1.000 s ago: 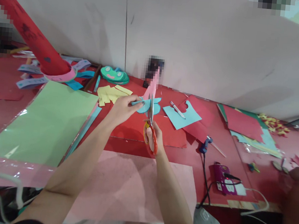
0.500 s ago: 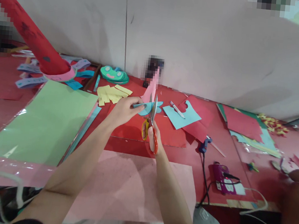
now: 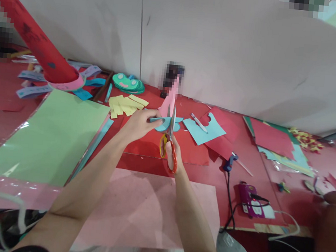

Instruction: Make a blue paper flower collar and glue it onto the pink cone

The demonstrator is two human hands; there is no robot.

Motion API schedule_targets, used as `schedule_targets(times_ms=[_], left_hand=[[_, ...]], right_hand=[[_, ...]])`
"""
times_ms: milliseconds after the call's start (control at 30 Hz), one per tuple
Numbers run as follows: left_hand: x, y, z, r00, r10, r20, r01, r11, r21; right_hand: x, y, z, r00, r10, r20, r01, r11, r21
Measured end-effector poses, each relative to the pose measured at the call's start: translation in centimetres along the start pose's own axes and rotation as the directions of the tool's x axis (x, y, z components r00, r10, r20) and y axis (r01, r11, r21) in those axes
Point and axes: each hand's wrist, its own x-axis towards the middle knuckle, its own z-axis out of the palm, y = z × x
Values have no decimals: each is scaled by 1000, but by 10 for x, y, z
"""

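Note:
My left hand (image 3: 142, 124) pinches a light blue paper cutout (image 3: 162, 124) with rounded lobes, above the red sheet. In my right hand (image 3: 174, 150) are scissors (image 3: 171, 158) with one orange and one yellow handle loop. Their blades point away from me, apart, and the blue paper lies between them. Just beyond the blades is a pink paper piece (image 3: 167, 105). To the right lies a blue sheet (image 3: 205, 134) with a scalloped edge, a white pen (image 3: 198, 123) on top of it.
Yellow paper strips (image 3: 126, 105) and green frog-face cutouts (image 3: 128, 84) lie behind my left hand. A wrapped green sheet (image 3: 50, 138) is at left, under a red tube (image 3: 36, 38). At right are a blue glue gun (image 3: 230, 162), a purple power strip (image 3: 248, 199) and a person's arm (image 3: 331, 233).
The blue cutout has tilted and turned slightly between the scissor blades. Both hands have stayed almost in the same place.

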Motion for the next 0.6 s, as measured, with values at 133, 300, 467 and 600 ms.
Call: schedule_targets(times_ms=[133,300,467,600], left_hand=[[1,-1,1,1000,-5,-6,5,1000,-9],[1,-1,0,1000,2,2,-2,1000,0],[1,-2,-1,1000,-4,-6,4,1000,5],[1,-2,-1,1000,-13,-14,13,1000,-4]], right_hand=[[-1,2,0,1000,5,-19,-5,1000,8],[-2,-1,0,999,31,-19,-31,999,14],[-2,-1,-2,999,39,-22,-38,999,8],[-3,0,-2,998,52,-18,-52,999,15]])
